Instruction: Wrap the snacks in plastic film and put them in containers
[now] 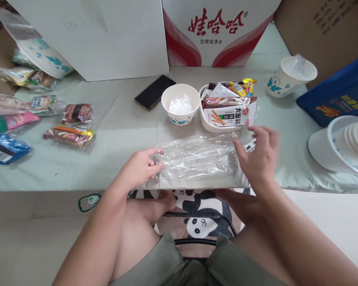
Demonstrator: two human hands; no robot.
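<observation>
A clear plastic bag [197, 159] lies flattened and wrinkled near the table's front edge. My left hand [141, 167] has its fingers curled at the bag's left end, index finger and thumb on its edge. Over the right end hovers my right hand [258, 155], slightly blurred, with thumb and fingers apart; a small white object [250, 146] shows partly behind it. Just beyond the bag, a white tub [210, 126] holds several packaged snacks [231, 105]. Left of that tub, a paper bowl [179, 119] contains crumpled clear plastic.
A black phone [155, 92] lies behind the bowl. Several wrapped snacks [77, 114] are spread at left. On the right stand a paper cup [277, 81], a blue bag [337, 91] and stacked white tubs [322, 147]. Large boxes [122, 39] line the back.
</observation>
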